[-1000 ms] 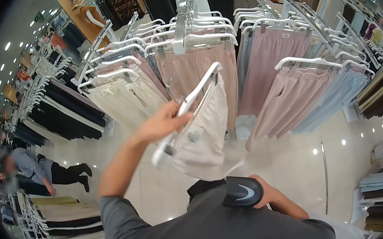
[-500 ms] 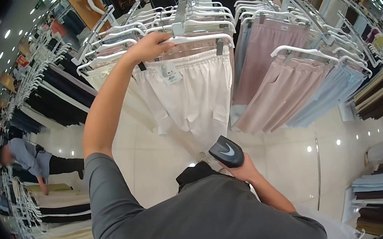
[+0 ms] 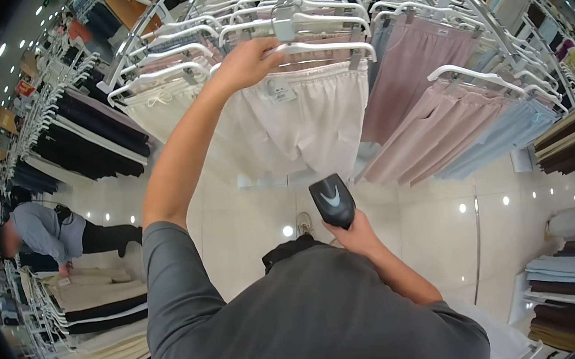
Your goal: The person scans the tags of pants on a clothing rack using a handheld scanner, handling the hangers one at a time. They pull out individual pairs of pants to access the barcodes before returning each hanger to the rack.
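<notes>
Compared with half a second ago, the handheld scanner (image 3: 333, 203) is pointing more nearly straight away from the body and lying closer to the line below the price tag (image 3: 283, 93) of the white trousers (image 3: 316, 119). Those trousers are hanging spread out from a white hanger (image 3: 329, 46), in front of the end of a metal rack arm (image 3: 284, 27). Above their waistband the left hand (image 3: 251, 64) is gripping the hanger near its middle, its fingers closing over the bar — whether the hook is resting on the rack, I cannot tell. Below their lower edge, the right hand (image 3: 356, 232) is holding the scanner, its fingers wrapping the handle and partly hiding beneath it. The tag is dangling at the waistband, toward its left end. Left of the white trousers, cream trousers (image 3: 166, 108) are hanging; to their right, pink trousers (image 3: 431, 131) are hanging, with pale blue trousers (image 3: 503, 141) beyond. Well apart on their left, another person (image 3: 48, 228) is leaning over a row of hanging garments (image 3: 98, 293).
</notes>
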The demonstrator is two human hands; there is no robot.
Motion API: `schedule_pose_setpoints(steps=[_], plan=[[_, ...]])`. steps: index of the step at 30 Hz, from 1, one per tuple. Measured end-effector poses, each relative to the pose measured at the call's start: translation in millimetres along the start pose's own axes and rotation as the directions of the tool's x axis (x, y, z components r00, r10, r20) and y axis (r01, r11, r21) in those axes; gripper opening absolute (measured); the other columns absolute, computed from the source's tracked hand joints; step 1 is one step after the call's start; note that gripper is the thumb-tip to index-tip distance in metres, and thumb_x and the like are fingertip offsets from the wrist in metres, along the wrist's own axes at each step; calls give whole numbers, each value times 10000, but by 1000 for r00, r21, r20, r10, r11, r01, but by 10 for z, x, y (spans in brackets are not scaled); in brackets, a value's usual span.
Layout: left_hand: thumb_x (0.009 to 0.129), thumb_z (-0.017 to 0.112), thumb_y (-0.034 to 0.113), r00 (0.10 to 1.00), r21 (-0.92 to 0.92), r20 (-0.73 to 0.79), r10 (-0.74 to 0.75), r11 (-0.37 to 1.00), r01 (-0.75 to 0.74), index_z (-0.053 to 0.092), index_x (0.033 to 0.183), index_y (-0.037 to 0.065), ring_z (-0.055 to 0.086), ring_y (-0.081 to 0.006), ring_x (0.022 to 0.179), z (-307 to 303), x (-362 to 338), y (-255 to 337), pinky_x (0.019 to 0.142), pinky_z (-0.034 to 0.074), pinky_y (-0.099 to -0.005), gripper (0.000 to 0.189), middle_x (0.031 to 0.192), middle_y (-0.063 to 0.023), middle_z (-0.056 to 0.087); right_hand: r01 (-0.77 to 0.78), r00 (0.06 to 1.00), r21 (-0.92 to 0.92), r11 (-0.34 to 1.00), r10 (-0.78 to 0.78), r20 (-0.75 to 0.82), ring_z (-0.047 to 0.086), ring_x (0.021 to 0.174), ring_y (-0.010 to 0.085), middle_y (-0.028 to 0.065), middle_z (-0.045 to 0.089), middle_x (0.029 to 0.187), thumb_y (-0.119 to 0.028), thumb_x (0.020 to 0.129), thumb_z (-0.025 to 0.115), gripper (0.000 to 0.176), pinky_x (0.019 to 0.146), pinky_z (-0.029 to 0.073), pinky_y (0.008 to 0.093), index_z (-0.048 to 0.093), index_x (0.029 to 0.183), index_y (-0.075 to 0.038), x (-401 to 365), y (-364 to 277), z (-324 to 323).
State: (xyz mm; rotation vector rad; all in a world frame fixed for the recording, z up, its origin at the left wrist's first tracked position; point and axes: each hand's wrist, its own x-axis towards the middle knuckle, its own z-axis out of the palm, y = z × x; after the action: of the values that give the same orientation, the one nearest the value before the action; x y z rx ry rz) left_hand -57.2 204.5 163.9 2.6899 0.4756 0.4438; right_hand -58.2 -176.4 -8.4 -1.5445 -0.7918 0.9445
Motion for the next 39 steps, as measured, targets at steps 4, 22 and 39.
schedule_pose_setpoints(steps=[4,22,39], plan=[[925,674,142,904,183,-377,200,973,-138,695,1132,52,637,-349,1034,30,-358,-106,917,489,-417,227,1066,-162,685,98,995,-25,995,-97,34,583,850,102,34,686,883,-102,901,758,229,782,500,303,667,1072,20,370,20,137],[951,572,13,904,-857,291,-313,334,391,651,1184,27,617,-129,827,2184,-2014,-428,771,515,-300,246,902,-35,643,229,953,-237,944,-267,-144,580,782,67,37,688,827,-11,901,725,117,696,489,267,699,1013,9,1390,-179,573],[990,580,70,876,-783,475,-85,413,465,672,1169,40,613,-109,803,2280,-2077,-875,766,503,-281,203,906,-38,681,50,941,-369,928,-167,-294,618,791,73,32,711,824,-38,916,728,80,723,500,269,699,939,33,1514,-361,844]])
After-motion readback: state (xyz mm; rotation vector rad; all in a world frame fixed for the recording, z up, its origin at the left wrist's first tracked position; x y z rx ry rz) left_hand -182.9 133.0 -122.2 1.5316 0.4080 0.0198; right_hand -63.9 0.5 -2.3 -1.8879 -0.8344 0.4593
